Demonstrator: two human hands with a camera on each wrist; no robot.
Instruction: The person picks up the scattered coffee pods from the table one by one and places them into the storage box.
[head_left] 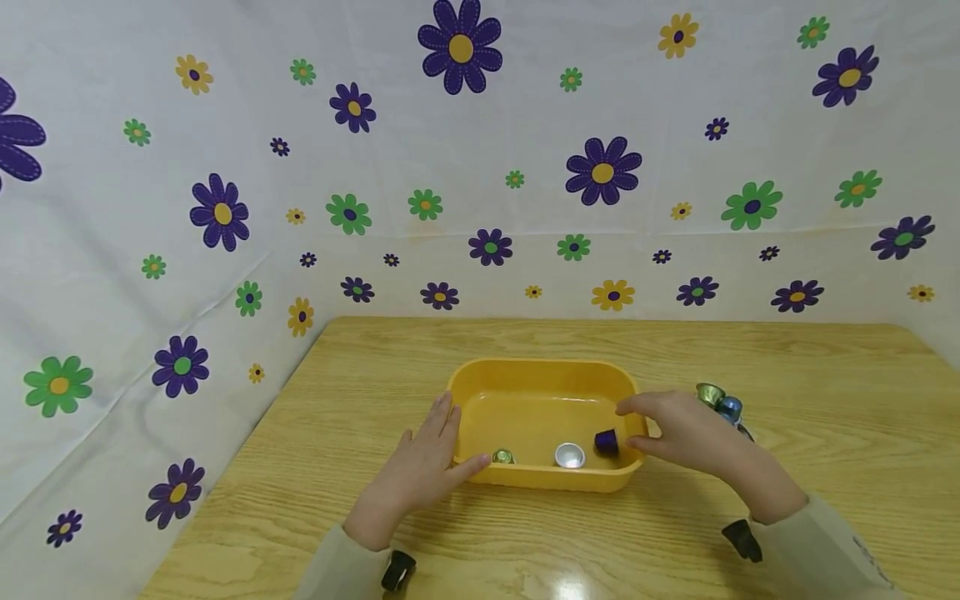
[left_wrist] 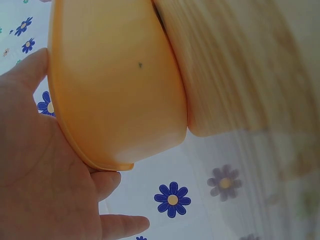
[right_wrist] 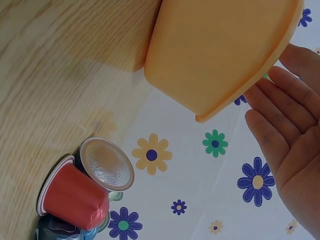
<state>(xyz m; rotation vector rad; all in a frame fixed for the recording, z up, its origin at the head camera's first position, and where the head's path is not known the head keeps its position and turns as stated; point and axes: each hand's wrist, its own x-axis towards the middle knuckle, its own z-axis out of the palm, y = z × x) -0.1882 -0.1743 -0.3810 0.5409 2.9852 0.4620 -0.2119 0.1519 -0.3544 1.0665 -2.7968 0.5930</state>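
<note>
A yellow plastic tub (head_left: 543,477) sits on the wooden table. Inside it, along the near side, lie a green coffee capsule (head_left: 503,456), a silver-white one (head_left: 569,455) and a dark purple one (head_left: 606,442). My left hand (head_left: 423,467) rests against the tub's left rim, fingers extended and thumb at the near corner. At the right end, my right hand (head_left: 686,433) reaches over the rim with thumb and fingers apart. The purple capsule lies close to that thumb, and nothing shows between the fingers. From outside, the right wrist view shows the tub wall (right_wrist: 210,50).
Several capsules lie in a heap right of the tub, partly behind my right hand: a green one (head_left: 709,394), a blue one (head_left: 730,407), a red one (right_wrist: 75,197) and one with its lid facing up (right_wrist: 107,164). A flower-printed cloth (head_left: 450,125) hangs behind the table.
</note>
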